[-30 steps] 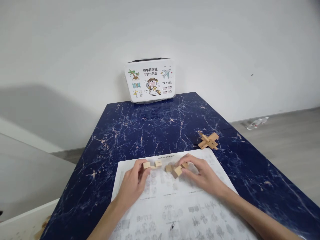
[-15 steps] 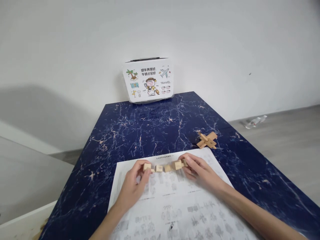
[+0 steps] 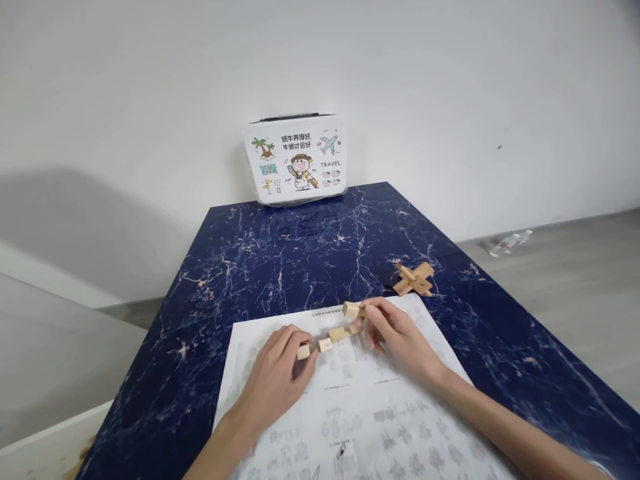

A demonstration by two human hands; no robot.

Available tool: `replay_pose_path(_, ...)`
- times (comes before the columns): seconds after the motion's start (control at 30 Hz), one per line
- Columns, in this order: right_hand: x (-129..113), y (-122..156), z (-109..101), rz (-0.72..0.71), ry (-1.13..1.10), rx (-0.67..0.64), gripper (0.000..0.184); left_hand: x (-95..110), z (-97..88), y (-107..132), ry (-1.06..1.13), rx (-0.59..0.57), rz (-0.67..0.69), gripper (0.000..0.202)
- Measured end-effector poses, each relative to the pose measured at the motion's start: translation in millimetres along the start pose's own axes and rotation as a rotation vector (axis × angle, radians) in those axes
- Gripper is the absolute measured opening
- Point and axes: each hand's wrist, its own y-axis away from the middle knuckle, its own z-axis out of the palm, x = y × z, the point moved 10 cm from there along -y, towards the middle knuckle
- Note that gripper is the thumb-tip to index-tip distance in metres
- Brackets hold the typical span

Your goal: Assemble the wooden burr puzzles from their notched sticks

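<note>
A chain of small wooden cubes [image 3: 331, 332] stretches between both hands above a printed paper sheet [image 3: 350, 413]. My left hand [image 3: 280, 377] pinches the chain's lower left end cube. My right hand [image 3: 397, 337] pinches the upper right end, where the top cube stands a little higher. The chain runs slanted from lower left to upper right. Both hands rest on or just over the sheet.
The sheet lies on a dark blue marbled table [image 3: 310, 253]. An assembled wooden cross puzzle [image 3: 414, 279] sits right of the sheet's far corner. A white illustrated box [image 3: 296, 160] stands against the wall at the table's far edge. A plastic bottle [image 3: 505, 244] lies on the floor at right.
The cube chain went from bunched, to a straight row, to a slanted line. My left hand drew back toward me with its end; my right hand lifted its end farther away.
</note>
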Motion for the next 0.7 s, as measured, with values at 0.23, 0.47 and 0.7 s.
replay_pose_path(0.23,4,1,-4,-0.065,0.203,0.035,0.040,-15,-1.6,3,0.006,0.086,-0.063,0.023)
replay_pose_path(0.47,4,2,8,-0.064,0.185,-0.084,0.032,-26,-8.7,4,-0.047,0.182,-0.122,0.021)
replay_pose_path(0.7,4,6,25,-0.042,0.065,-0.235,0.035,10,-7.7,1,-0.067,0.074,0.094,0.029)
